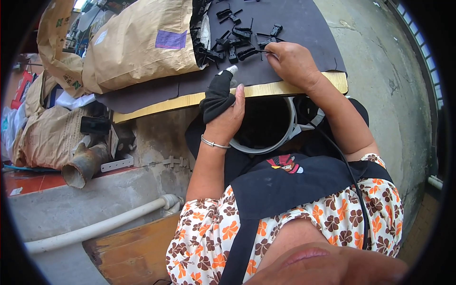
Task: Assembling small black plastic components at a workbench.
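Shows roughly ten small black plastic clip-like parts (242,33) with thin stems, overlapping too closely for a firm count, strewn over one dark grey sheet (304,28) on the table, just beside the mouth of one large brown paper sack (137,61) bearing one purple rectangular patch (171,40). Counts below the pale yellow table edge (161,105) one round bucket with a white rim (290,118) and a dark inside; farther left, one more crumpled brown paper sack (47,137), one rusty metal tube (80,166) and one long white pipe (104,228). Reaches over the table edge with the bare right hand (295,64), with elbow bent, forearm slanting up and leftward, and fingers curled. Pinches with thumb and forefinger nearly together on one thin dark stem, seemingly belonging to the nearest part just left of the fingertips. Holds the left hand (225,111) up before the table edge, with forearm nearly upright, one silver bangle (214,143) at the wrist, one black cloth wrap (216,97) over the fingers, one whitish fingertip and the bare thumb extended apart from it; cannot tell whether anything sits in the hidden palm
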The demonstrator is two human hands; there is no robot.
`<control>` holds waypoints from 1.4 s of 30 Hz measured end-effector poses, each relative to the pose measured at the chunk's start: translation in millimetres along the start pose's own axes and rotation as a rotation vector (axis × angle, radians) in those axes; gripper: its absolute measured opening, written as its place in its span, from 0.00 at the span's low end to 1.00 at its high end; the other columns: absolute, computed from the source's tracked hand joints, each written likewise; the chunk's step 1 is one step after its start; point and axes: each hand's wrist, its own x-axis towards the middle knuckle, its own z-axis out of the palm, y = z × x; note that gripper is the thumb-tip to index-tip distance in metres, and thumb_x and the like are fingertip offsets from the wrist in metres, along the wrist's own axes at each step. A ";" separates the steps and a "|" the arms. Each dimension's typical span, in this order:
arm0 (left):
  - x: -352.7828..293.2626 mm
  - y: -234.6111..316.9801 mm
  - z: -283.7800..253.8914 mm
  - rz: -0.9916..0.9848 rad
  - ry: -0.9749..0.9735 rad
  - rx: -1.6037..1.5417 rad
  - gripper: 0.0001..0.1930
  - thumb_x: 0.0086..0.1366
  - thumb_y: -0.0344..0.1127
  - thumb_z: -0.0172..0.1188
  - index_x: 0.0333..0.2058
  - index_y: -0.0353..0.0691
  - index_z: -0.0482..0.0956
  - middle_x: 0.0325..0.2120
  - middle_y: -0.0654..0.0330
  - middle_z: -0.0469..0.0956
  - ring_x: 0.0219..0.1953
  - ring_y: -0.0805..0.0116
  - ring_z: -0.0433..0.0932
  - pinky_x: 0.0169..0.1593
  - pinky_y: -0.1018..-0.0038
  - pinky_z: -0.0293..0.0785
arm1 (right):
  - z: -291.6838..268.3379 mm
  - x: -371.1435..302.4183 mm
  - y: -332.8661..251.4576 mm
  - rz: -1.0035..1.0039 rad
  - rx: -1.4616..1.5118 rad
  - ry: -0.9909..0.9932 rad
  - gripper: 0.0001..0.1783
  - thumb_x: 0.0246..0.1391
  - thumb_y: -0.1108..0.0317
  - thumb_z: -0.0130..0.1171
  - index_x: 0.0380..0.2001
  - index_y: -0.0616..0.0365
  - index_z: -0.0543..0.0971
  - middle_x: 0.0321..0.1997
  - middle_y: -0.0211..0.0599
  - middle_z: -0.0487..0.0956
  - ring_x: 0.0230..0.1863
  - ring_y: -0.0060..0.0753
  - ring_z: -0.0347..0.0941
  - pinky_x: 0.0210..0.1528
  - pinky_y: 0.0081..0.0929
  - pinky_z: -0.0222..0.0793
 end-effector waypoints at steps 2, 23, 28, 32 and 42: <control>1.9 -1.5 3.0 -0.082 0.049 -0.071 0.17 0.59 0.34 0.57 0.46 0.35 0.74 0.42 0.50 0.76 0.46 0.53 0.73 0.50 0.66 0.68 | -11.7 -6.0 -5.7 0.016 0.172 -0.029 0.09 0.53 0.64 0.56 0.32 0.59 0.77 0.24 0.41 0.76 0.25 0.36 0.72 0.29 0.30 0.68; -9.1 23.8 -12.5 -0.307 -0.256 -0.998 0.15 0.62 0.25 0.53 0.49 0.34 0.73 0.26 0.67 0.75 0.22 0.83 0.66 0.26 0.86 0.63 | -13.7 -24.7 -30.8 0.382 1.317 -0.439 0.11 0.60 0.62 0.51 0.25 0.53 0.71 0.16 0.15 0.61 0.14 0.08 0.51 0.15 0.13 0.45; -11.4 25.3 -9.7 -0.115 -0.242 -0.844 0.16 0.59 0.29 0.59 0.47 0.35 0.74 0.29 0.65 0.76 0.30 0.80 0.70 0.37 0.82 0.68 | -3.9 -26.3 -34.3 0.588 1.385 -0.471 0.11 0.60 0.62 0.52 0.25 0.53 0.71 0.16 0.17 0.62 0.13 0.09 0.51 0.14 0.13 0.45; -10.2 23.1 -7.9 -0.051 -0.178 -0.670 0.17 0.60 0.36 0.61 0.45 0.34 0.76 0.34 0.63 0.79 0.31 0.80 0.72 0.37 0.82 0.69 | -5.5 -26.3 -27.9 0.595 1.379 -0.590 0.10 0.60 0.63 0.51 0.27 0.55 0.73 0.17 0.17 0.63 0.14 0.12 0.53 0.15 0.15 0.48; -2.9 22.9 7.4 -0.412 0.151 -0.927 0.13 0.65 0.38 0.56 0.41 0.34 0.77 0.29 0.63 0.78 0.28 0.79 0.72 0.34 0.82 0.70 | -20.5 -40.4 -53.2 -0.543 0.624 -0.088 0.13 0.42 0.70 0.66 0.29 0.58 0.71 0.20 0.37 0.71 0.21 0.40 0.70 0.24 0.30 0.65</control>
